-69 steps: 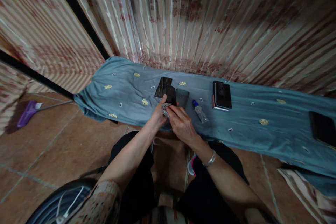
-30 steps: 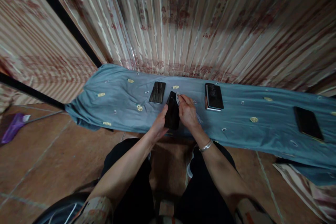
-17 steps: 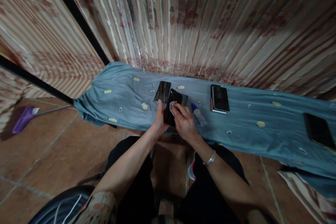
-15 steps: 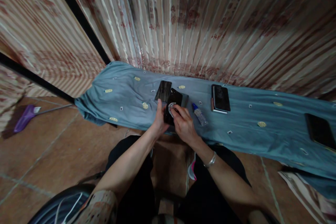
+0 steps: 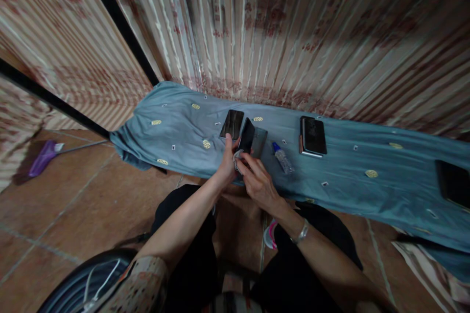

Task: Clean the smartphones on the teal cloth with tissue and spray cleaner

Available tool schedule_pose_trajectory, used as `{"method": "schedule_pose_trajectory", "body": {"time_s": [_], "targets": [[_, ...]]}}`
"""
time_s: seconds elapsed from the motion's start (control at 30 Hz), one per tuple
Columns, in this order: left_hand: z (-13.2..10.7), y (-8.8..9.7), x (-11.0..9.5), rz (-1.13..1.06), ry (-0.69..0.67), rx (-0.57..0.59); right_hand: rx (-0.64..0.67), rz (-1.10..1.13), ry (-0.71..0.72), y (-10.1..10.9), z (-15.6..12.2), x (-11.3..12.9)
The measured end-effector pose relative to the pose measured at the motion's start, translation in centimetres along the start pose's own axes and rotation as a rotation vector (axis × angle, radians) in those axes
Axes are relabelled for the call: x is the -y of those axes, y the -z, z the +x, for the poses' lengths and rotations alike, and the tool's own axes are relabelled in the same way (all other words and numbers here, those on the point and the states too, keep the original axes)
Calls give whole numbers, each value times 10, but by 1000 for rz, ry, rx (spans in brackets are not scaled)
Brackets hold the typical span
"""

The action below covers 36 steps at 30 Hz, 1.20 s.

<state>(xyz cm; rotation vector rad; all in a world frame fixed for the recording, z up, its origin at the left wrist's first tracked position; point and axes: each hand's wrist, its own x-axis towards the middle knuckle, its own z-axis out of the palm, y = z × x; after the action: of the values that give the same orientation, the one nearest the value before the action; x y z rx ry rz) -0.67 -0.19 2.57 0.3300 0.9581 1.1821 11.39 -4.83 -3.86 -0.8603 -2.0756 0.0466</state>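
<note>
My left hand (image 5: 228, 162) grips a dark phone (image 5: 246, 136) by its side, tilted above the blue cloth. The fingers of my right hand (image 5: 259, 178) pinch a small pale wipe (image 5: 237, 156) against the phone's lower edge. Part of the wipe is hidden by the fingers. Just beyond my left thumb, another black phone (image 5: 232, 124) lies flat. A flat grey device (image 5: 261, 138) sits partly behind the held phone. To the right of my right hand lies a clear bottle with a blue cap (image 5: 283, 159).
A stack of phones (image 5: 314, 136) rests farther right on the patterned blue cloth (image 5: 183, 129), and a dark device (image 5: 454, 181) lies near the right edge. Striped curtains (image 5: 257, 24) hang behind. Black poles (image 5: 121, 24) stand left, and a purple broom (image 5: 42, 158) is on the floor.
The held phone has turned from showing its broad glossy face to standing more on edge. My right hand's wipe has moved from that face to the lower edge.
</note>
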Motion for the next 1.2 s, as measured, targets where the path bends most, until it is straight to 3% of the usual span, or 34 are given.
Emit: {"method": "schedule_pose_trajectory", "body": {"time_s": [0.2, 0.43, 0.6, 0.9, 1.2], "targets": [[9, 2, 15, 91, -135, -10, 12, -148, -28, 4, 3, -12], [17, 15, 33, 268, -303, 69, -22, -223, -125, 10, 13, -34], [11, 13, 35, 401, -291, 148, -31, -225, -191, 15, 20, -58], [13, 17, 45, 365, -244, 189, -74, -152, -306, 16, 30, -78], [0, 16, 27, 300, -149, 167, -133, -36, -481, 3, 27, -90]]}}
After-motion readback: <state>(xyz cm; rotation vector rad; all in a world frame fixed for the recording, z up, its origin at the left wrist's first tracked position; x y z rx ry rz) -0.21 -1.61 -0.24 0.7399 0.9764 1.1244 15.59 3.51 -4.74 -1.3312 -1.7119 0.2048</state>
